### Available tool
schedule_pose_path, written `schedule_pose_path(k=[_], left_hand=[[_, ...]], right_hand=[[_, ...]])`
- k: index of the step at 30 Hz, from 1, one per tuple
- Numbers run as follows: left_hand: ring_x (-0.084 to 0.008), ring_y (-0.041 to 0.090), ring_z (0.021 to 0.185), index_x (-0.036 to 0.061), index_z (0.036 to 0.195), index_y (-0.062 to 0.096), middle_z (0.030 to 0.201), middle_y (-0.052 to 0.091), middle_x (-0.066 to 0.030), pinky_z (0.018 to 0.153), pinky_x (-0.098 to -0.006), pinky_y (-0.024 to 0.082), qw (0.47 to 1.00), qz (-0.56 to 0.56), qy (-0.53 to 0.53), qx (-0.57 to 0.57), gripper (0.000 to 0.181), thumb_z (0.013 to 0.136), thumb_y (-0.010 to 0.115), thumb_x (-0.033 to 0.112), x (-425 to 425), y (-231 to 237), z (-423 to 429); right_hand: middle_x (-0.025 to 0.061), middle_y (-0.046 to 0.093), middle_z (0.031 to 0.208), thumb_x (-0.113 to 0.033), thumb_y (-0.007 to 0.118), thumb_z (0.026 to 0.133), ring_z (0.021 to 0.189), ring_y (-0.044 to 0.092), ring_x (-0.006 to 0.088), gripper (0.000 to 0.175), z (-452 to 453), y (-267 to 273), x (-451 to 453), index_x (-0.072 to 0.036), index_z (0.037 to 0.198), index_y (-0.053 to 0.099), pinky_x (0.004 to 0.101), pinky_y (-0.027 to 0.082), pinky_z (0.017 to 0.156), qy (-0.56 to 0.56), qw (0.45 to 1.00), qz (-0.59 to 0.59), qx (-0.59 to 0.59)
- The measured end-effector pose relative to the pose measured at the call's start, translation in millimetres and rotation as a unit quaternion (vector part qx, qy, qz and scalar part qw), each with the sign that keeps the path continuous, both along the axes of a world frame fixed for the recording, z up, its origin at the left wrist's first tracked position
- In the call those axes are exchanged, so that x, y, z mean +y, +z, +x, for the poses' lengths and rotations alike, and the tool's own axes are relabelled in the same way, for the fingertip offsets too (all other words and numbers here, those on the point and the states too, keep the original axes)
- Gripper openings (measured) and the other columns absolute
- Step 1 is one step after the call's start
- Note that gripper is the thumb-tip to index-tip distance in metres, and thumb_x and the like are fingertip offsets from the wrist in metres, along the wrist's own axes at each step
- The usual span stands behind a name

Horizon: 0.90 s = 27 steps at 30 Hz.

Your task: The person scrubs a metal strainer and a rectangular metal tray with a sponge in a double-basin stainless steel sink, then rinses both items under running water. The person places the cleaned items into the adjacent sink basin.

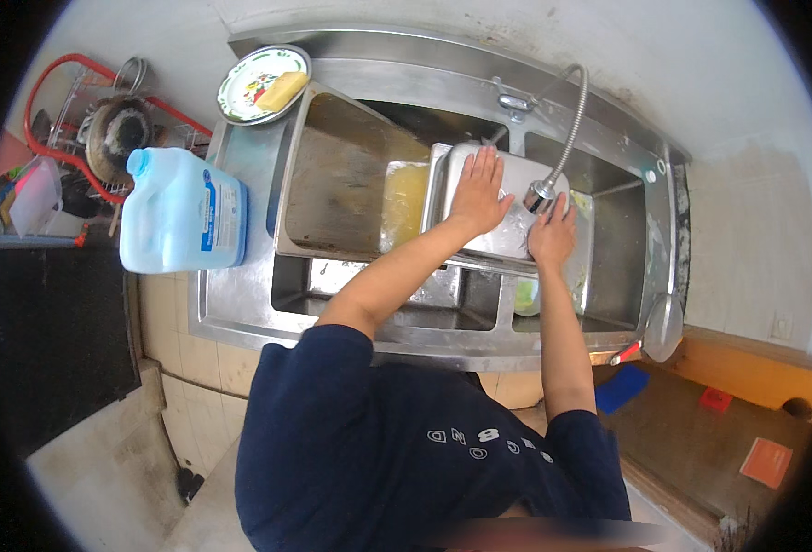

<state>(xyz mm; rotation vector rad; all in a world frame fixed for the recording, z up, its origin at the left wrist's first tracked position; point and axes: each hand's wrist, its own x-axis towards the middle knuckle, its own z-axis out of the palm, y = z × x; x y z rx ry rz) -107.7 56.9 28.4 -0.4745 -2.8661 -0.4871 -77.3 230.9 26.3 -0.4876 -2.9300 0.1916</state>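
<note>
My left hand (480,196) lies flat, fingers spread, on the upturned base of a stainless steel pan (506,234). My right hand (554,234) rests at the pan's right side, its fingertips close to the spray head (538,196) of a coiled metal hose tap. The pan lies across the divider of a double steel sink. To its left, a large, deep steel container (340,186) holds some yellowish liquid. A yellow sponge (283,91) sits on a floral enamel plate (240,96) at the upper left. Whether either hand grips the pan's edge cannot be told.
A light blue plastic jug (178,214) stands on the left drainboard. Pans fill a rack (78,90) beyond it. A chrome faucet (516,103) is mounted behind the sink. A green item (527,297) lies in the right basin, and a strainer (663,328) is at the right edge.
</note>
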Motion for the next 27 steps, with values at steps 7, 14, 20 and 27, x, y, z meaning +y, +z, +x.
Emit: schedule_pose_path(k=[7, 14, 20, 27], left_hand=[[-0.0265, 0.032, 0.139, 0.0016, 0.135, 0.048, 0.147, 0.04, -0.0152, 0.115, -0.046, 0.019, 0.985, 0.094, -0.145, -0.014, 0.054, 0.09, 0.054, 0.031, -16, -13, 20], [-0.0271, 0.027, 0.142, 0.0066, 0.139, 0.045, 0.149, 0.036, -0.0153, 0.114, -0.052, 0.016, 0.999, 0.027, 0.026, 0.025, 0.053, 0.094, 0.051, 0.034, -18, -16, -24], [-0.0251, 0.027, 0.142, 0.0102, 0.139, 0.047, 0.149, 0.036, -0.0137, 0.114, -0.0521, 0.015, 0.996, 0.055, -0.077, -0.001, 0.051, 0.091, 0.05, 0.026, -28, -14, -22], [-0.0263, 0.031, 0.14, 0.0082, 0.132, 0.054, 0.146, 0.041, -0.0149, 0.114, -0.055, 0.014, 0.993, 0.104, -0.051, 0.013, 0.053, 0.081, 0.057, 0.025, -27, -16, -26]], right_hand=[[0.0243, 0.04, 0.142, -0.041, 0.045, 0.093, 0.121, 0.048, 0.0416, 0.059, 4, 10, -5, -0.016, 0.146, 0.035, 0.0504, 0.039, 0.099, -0.015, 1.0, -0.021, -0.004], [0.0238, 0.039, 0.144, -0.041, 0.045, 0.093, 0.123, 0.047, 0.0405, 0.06, 2, 14, -8, -0.016, 0.146, 0.035, 0.0478, 0.038, 0.102, -0.033, 0.999, -0.028, -0.01], [0.024, 0.041, 0.141, -0.043, 0.046, 0.092, 0.12, 0.049, 0.0408, 0.06, 3, 14, -7, -0.015, 0.145, 0.037, 0.0466, 0.04, 0.1, -0.027, 0.999, -0.023, 0.001], [0.0242, 0.041, 0.14, -0.044, 0.049, 0.091, 0.119, 0.049, 0.0407, 0.061, 2, 8, -5, -0.014, 0.143, 0.041, 0.049, 0.04, 0.098, -0.036, 0.999, -0.03, 0.02]])
